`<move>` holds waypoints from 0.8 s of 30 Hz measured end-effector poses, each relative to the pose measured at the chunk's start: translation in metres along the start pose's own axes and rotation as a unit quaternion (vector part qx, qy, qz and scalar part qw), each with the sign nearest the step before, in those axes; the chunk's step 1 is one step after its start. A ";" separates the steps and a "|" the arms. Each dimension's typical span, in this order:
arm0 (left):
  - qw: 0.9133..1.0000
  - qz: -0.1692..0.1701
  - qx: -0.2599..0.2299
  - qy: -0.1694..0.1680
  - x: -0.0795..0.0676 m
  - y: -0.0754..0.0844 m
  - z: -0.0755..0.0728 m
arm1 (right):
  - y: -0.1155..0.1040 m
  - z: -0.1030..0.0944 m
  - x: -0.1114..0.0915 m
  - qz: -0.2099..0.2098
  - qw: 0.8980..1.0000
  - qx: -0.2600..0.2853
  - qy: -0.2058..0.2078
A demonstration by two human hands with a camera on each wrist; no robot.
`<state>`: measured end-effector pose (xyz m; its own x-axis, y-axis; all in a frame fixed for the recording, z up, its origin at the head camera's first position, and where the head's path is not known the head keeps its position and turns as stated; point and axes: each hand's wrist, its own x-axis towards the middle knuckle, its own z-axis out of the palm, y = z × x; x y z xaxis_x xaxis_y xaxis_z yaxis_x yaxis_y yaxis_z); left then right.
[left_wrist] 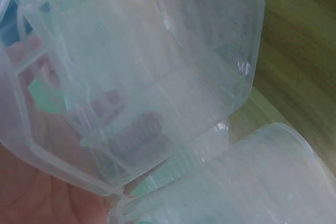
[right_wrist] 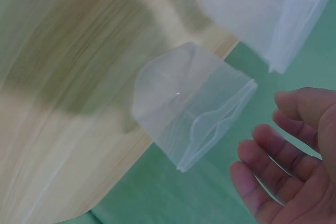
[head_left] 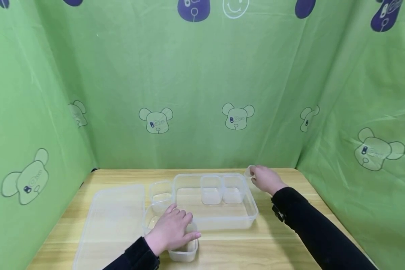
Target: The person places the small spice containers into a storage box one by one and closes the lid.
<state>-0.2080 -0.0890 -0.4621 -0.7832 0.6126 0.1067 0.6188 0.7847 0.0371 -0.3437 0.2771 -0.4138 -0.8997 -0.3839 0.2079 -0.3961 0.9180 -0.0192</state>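
Note:
In the head view my left hand (head_left: 172,228) lies over a small clear plastic container (head_left: 183,255) near the table's front. Its thumb points right and its fingers spread forward. The left wrist view shows parts of this hand through translucent container walls (left_wrist: 210,35), so its contact is unclear. My right hand (head_left: 266,179) is at the back right, beside another small clear container (head_left: 248,171). In the right wrist view that small container (right_wrist: 184,103) stands apart from the loosely bent fingers. A large clear rectangular container (head_left: 219,224) sits between the hands, with two small containers (head_left: 212,195) inside.
A flat translucent lid (head_left: 113,221) lies on the left of the wooden table (head_left: 229,251). More small clear containers (head_left: 160,187) stand left of the large one. Green cloth with bear prints (head_left: 195,82) encloses the table's back and sides.

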 end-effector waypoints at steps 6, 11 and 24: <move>1.000 0.000 -0.002 -0.006 0.000 0.001 0.000 | 0.007 0.010 0.002 0.009 1.000 -0.002 0.000; 1.000 -0.001 -0.003 -0.004 0.000 0.001 -0.001 | 0.010 0.019 0.006 0.009 1.000 0.005 0.009; 1.000 -0.001 0.000 -0.003 0.000 0.001 0.000 | 0.015 0.035 0.009 0.023 1.000 0.019 0.004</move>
<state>-0.2073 -0.0879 -0.4618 -0.7849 0.6114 0.1004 0.6170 0.7861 0.0369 -0.3641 0.2840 -0.4469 -0.9155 -0.3406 0.2143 -0.3615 0.9300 -0.0664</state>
